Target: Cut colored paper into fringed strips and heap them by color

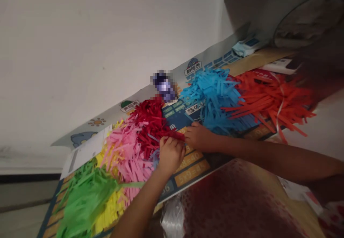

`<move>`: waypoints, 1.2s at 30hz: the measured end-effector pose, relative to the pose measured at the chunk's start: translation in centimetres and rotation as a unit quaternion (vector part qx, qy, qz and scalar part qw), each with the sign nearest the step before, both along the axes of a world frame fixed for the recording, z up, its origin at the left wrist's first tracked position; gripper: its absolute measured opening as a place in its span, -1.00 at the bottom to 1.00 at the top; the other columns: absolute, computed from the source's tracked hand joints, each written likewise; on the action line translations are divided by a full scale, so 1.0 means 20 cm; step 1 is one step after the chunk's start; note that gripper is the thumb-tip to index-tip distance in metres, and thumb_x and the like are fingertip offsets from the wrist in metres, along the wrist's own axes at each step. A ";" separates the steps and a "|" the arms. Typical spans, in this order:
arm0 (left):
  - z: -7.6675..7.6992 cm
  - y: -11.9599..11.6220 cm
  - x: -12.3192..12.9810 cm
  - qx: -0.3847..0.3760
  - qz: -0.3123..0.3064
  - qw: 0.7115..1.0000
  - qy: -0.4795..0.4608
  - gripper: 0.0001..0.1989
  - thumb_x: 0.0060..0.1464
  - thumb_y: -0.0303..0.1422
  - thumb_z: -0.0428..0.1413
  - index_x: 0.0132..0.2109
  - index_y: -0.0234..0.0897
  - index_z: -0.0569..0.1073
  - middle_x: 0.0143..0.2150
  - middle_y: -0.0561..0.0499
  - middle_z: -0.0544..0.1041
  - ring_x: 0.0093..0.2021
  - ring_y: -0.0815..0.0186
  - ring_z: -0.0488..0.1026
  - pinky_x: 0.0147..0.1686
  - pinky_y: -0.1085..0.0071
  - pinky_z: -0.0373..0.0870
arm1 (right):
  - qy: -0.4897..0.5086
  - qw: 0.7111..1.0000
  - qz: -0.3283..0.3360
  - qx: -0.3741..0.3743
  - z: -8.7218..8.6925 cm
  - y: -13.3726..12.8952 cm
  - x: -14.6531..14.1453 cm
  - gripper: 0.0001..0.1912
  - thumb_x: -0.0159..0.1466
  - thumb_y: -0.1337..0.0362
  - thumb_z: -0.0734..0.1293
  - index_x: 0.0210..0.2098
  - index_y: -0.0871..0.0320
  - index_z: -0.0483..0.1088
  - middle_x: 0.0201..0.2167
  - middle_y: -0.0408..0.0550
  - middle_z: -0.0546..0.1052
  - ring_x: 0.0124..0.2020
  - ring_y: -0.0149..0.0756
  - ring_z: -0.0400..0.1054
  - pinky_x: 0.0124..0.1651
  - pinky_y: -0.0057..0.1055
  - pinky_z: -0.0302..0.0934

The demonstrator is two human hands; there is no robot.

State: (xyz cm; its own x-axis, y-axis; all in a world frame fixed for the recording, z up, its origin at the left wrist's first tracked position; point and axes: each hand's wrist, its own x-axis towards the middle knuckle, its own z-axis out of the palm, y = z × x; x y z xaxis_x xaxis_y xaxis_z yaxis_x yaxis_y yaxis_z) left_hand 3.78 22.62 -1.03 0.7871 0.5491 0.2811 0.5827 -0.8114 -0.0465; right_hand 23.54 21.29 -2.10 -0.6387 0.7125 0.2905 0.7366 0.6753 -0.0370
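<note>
My left hand (172, 152) is closed, its fingers pinched at the edge of a dark red paper tassel (152, 121). Close beside it, my right hand (199, 137) is closed too, and a short stretch of the same red paper runs between the two hands. Pink paper fringe (129, 148) lies to the left of the red, with green fringe (91, 191) and yellow fringe (111, 209) nearer the table's left end. Beyond my right hand are a blue paper tassel (215, 94) and an orange-red tassel (274, 98).
The table's printed cover (192, 173) shows sums and Chinese lettering, and runs up against a white wall (107, 33). At the back stand a blurred-out purple item (164, 86) and a light blue pack (247, 47). A clear plastic bundle (173, 216) hangs below the front edge.
</note>
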 end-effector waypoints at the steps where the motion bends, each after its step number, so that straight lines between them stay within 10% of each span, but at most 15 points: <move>1: 0.00 0.00 -0.01 0.010 0.000 1.000 0.004 -0.86 0.18 -0.40 0.07 -0.27 -0.24 0.53 -0.36 0.00 0.56 -0.24 0.24 0.40 0.01 0.11 0.12 | -0.001 1.000 0.008 0.010 -0.02 0.00 0.00 -0.80 0.35 0.35 0.20 -0.33 0.20 0.42 -0.29 0.00 0.48 -0.22 -0.20 0.21 -0.20 -0.25 -0.07; 12: 0.00 -0.01 -0.11 -0.058 0.048 0.996 -0.049 -0.83 0.21 -0.36 0.08 -0.30 -0.19 0.55 -0.33 0.00 0.56 -0.24 0.24 0.41 -0.08 0.16 0.13 | 0.145 0.986 -0.046 -0.066 -0.17 -0.01 0.31 -0.84 0.29 0.20 0.36 -0.39 0.10 0.51 -0.31 -0.12 0.54 -0.20 -0.23 0.24 -0.17 -0.28 -0.11; 19: -0.04 0.04 -0.15 -0.193 0.108 0.970 -0.099 -0.83 0.18 -0.29 0.11 -0.33 -0.18 0.55 -0.32 0.01 0.55 -0.25 0.25 0.43 -0.16 0.25 0.21 | 0.213 0.958 -0.067 -0.180 -0.13 -0.01 0.33 -0.82 0.25 0.18 0.39 -0.43 0.12 0.49 -0.33 -0.10 0.50 -0.18 -0.23 0.26 -0.13 -0.29 -0.08; 36: 0.00 0.07 -0.08 -0.232 0.155 0.956 -0.089 -0.83 0.08 -0.34 0.13 -0.47 -0.19 0.48 -0.44 0.04 0.50 -0.30 0.22 0.39 -0.20 0.22 0.14 | 0.191 0.960 -0.102 -0.178 -0.10 0.00 0.32 -0.87 0.21 0.27 0.35 -0.47 0.13 0.41 -0.37 -0.12 0.45 -0.22 -0.24 0.19 -0.19 -0.32 -0.15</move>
State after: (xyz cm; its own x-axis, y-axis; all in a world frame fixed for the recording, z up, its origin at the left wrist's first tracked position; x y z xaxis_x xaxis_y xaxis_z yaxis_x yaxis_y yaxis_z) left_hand 2.09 24.03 -1.08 0.5280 0.8467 0.0655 0.7638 -0.5072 0.3992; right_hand 29.86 21.24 -4.12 -0.3696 0.9094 0.1908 0.7391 0.4121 -0.5328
